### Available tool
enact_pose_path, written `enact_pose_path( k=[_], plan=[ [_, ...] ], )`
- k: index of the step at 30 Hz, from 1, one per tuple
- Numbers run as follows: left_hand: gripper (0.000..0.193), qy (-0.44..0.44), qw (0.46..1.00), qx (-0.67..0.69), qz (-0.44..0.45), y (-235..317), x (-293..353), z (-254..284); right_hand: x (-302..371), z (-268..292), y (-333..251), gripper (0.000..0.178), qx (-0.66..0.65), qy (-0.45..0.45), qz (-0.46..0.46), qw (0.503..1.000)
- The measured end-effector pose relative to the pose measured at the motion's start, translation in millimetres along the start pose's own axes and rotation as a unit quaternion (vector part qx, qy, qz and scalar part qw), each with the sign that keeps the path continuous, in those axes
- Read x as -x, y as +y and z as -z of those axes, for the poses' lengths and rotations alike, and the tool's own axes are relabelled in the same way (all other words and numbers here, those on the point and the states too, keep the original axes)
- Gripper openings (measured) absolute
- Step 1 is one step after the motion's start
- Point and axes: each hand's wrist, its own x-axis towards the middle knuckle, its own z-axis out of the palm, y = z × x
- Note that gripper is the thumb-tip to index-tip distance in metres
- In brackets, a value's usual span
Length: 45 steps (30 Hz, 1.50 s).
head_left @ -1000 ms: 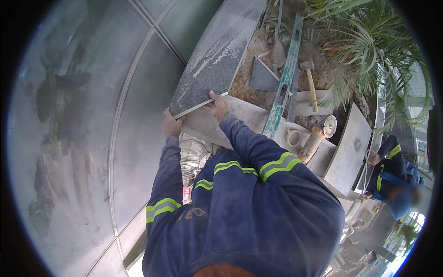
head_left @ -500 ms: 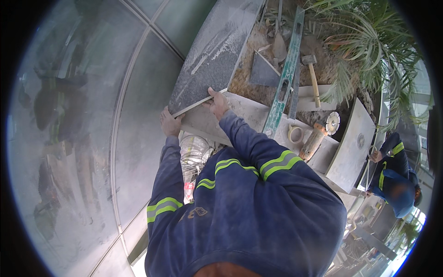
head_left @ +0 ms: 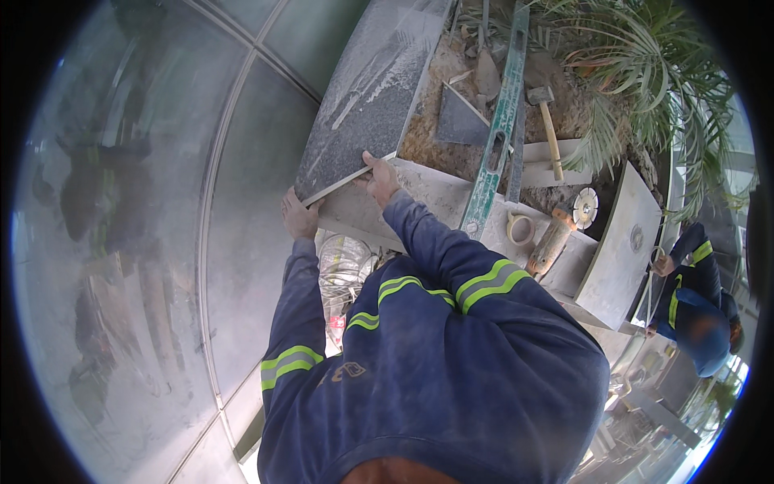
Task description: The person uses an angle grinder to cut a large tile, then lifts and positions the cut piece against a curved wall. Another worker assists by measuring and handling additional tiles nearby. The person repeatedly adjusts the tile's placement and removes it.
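A dark grey speckled stone slab [head_left: 355, 113], streaked with pale dust, lies lengthwise beside the glass wall. My left hand [head_left: 300, 214] grips its near left corner, with the fingers around the edge. At the near right corner, my right hand [head_left: 382, 179] holds the same edge, its thumb on top and the other fingers partly hidden below. Under the slab's near end runs a pale ledge [head_left: 439, 192]. To the right of my hands, a long green spirit level [head_left: 493, 153] lies across that ledge.
An angle grinder [head_left: 553, 242] with a round disc, a roll of tape [head_left: 520, 230] and a hammer [head_left: 550, 129] lie at the right. A pale panel [head_left: 619, 250] leans beyond them. Palm leaves [head_left: 645, 97] overhang the far right. A co-worker [head_left: 693, 306] is at the right edge.
Both hands keep their hold on the slab's near edge, which looks unmoved. The view has shifted slightly, and the co-worker at the right appears a little displaced.
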Motion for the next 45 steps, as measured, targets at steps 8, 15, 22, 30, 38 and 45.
enact_pose_path(
  k=[8,15,22,30,38,45],
  plan=[
    [0.090,-0.013,1.000,0.010,0.017,8,0,3,-7,8,4,0.037,-0.003,-0.023,0.008,1.000],
    [0.088,0.000,1.000,0.018,0.002,2,1,-1,-3,1,1,0.033,0.010,0.023,-0.024,0.999],
    [0.090,-0.018,1.000,0.009,0.021,8,2,5,-4,8,6,0.037,0.025,-0.012,0.012,1.000],
    [0.092,-0.013,1.000,-0.007,0.003,-5,3,-3,-5,7,12,0.040,0.029,-0.001,0.018,0.999],
    [0.092,-0.044,0.999,-0.015,0.019,2,4,2,2,7,6,0.038,0.035,-0.016,0.022,0.999],
    [0.092,-0.039,0.999,-0.021,0.008,0,1,1,-1,11,7,0.038,0.036,-0.042,0.038,0.998]
  ],
)
